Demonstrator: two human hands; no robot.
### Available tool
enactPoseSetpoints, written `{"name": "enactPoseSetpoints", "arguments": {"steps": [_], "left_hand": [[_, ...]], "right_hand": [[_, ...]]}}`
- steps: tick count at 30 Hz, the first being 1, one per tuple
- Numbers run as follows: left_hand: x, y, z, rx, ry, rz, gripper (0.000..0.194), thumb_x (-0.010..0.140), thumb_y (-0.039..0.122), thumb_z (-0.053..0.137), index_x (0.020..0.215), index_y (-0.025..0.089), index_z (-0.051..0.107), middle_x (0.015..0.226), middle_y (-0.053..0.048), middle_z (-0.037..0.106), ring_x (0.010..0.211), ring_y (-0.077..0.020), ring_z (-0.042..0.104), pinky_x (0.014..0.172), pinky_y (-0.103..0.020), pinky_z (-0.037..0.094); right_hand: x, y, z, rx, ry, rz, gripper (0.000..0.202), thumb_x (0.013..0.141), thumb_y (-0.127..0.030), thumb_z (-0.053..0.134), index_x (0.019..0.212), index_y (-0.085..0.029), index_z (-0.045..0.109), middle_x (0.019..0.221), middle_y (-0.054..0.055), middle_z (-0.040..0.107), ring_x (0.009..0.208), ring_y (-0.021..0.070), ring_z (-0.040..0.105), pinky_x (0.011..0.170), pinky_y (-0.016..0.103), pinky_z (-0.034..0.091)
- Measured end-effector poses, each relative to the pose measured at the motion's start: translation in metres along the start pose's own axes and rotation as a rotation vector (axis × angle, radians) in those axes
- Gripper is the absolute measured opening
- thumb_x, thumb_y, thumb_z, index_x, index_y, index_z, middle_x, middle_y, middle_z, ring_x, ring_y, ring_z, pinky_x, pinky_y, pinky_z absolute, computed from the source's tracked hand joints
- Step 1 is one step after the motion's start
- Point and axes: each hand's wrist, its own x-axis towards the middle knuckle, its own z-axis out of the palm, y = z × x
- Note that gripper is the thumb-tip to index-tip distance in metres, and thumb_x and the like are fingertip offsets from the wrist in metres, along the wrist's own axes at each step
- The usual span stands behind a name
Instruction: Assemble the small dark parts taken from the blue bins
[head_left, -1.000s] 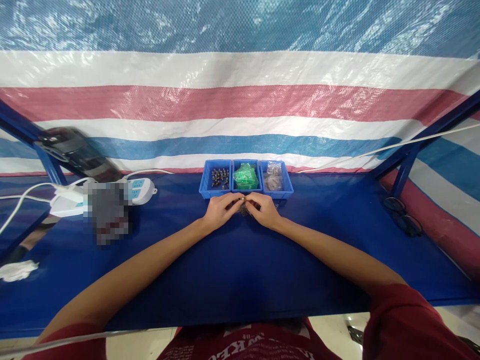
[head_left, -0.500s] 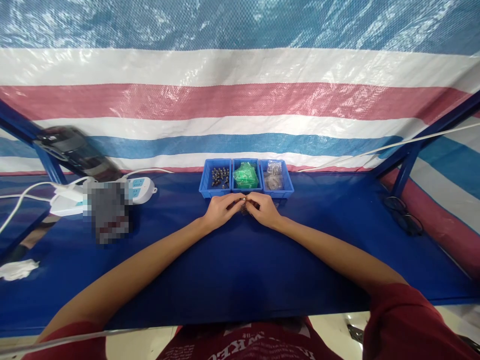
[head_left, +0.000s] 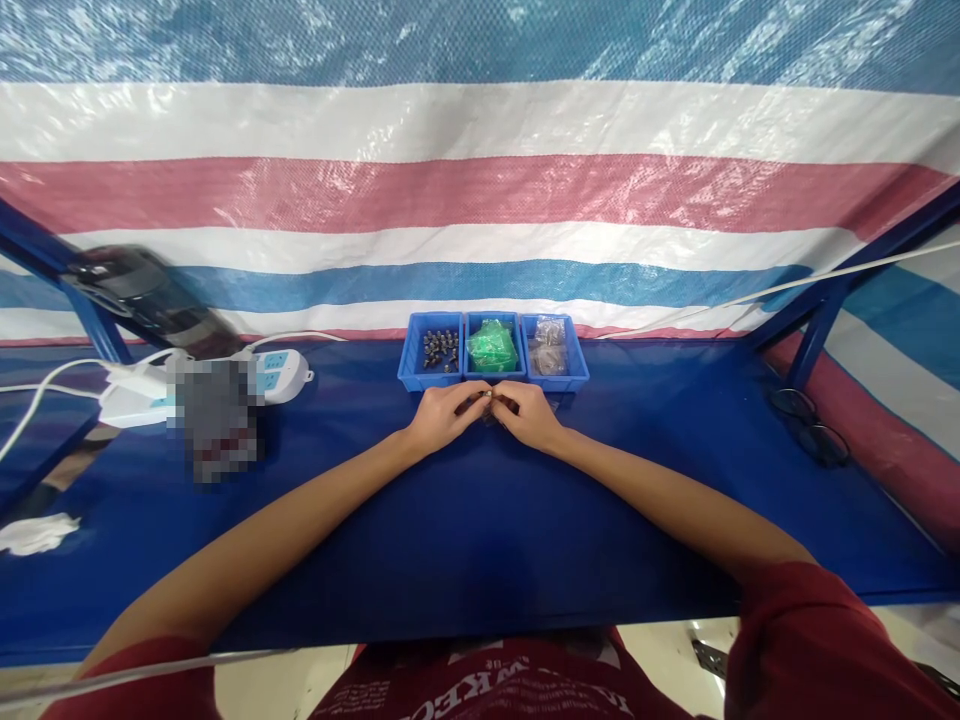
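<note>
My left hand point(head_left: 445, 416) and my right hand point(head_left: 529, 414) meet fingertip to fingertip just in front of three small blue bins. Both are closed in a pinch around something small, mostly hidden by the fingers; a light speck and a bit of clear plastic show between them. In the left bin point(head_left: 409, 378) lie several small dark metal parts point(head_left: 441, 348). Green items in clear plastic point(head_left: 492, 346) fill the middle bin. The right bin point(head_left: 582, 374) holds clear plastic bags point(head_left: 549, 350) with greyish contents.
At the left are a white power strip point(head_left: 283, 378) with cables, a dark bottle point(head_left: 154, 300), a blurred-out dark object point(head_left: 219, 420) and a crumpled white tissue point(head_left: 37, 534). Eyeglasses point(head_left: 814, 430) lie at the right. A striped tarp point(head_left: 480, 190) hangs behind the blue table point(head_left: 480, 540).
The whole view has shifted slightly, so the bins sit a little higher in it. Both hands keep nearly the same pinch at the same place.
</note>
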Motion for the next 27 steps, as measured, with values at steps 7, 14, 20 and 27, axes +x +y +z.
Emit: {"name": "enactPoseSetpoints", "arguments": {"steps": [7,14,20,27], "left_hand": [[0.0003,-0.0012,-0.0001,0.003,-0.089,-0.057,0.019,0.09,0.029,0.05,0.103,0.018,0.058,0.068,0.002,0.065,0.056,-0.0075,0.058,0.051,-0.016,0.039],[0.0006,-0.0021,0.0007,0.004,-0.135,-0.082,0.021,0.091,0.031,0.047,0.104,0.018,0.056,0.067,0.002,0.062,0.056,-0.0077,0.057,0.052,-0.016,0.04],[0.002,-0.0009,-0.0002,0.014,-0.149,-0.086,0.021,0.092,0.031,0.046,0.106,0.018,0.056,0.069,0.002,0.063,0.055,-0.0075,0.057,0.053,-0.016,0.04],[0.0012,-0.0011,0.0002,0.021,-0.127,-0.078,0.021,0.092,0.032,0.046,0.104,0.019,0.058,0.066,0.003,0.063,0.053,-0.0073,0.056,0.051,-0.016,0.039]], "right_hand": [[0.0003,0.0036,0.0009,-0.016,-0.013,0.034,0.017,0.082,-0.014,0.046,0.066,-0.016,0.053,0.063,0.0,0.054,0.057,0.0112,0.045,0.057,0.022,0.034],[0.0003,0.0032,0.0005,-0.008,-0.009,0.05,0.018,0.08,-0.013,0.047,0.063,-0.016,0.049,0.061,-0.001,0.052,0.055,0.0102,0.042,0.056,0.022,0.033],[0.0006,0.0044,0.0005,0.027,-0.011,0.093,0.018,0.08,-0.013,0.047,0.063,-0.017,0.049,0.057,-0.003,0.05,0.055,0.01,0.043,0.056,0.021,0.033],[0.0002,0.0036,0.0004,0.034,-0.005,0.084,0.017,0.079,-0.013,0.047,0.063,-0.017,0.049,0.057,-0.002,0.05,0.054,0.0099,0.043,0.055,0.021,0.033]]}}
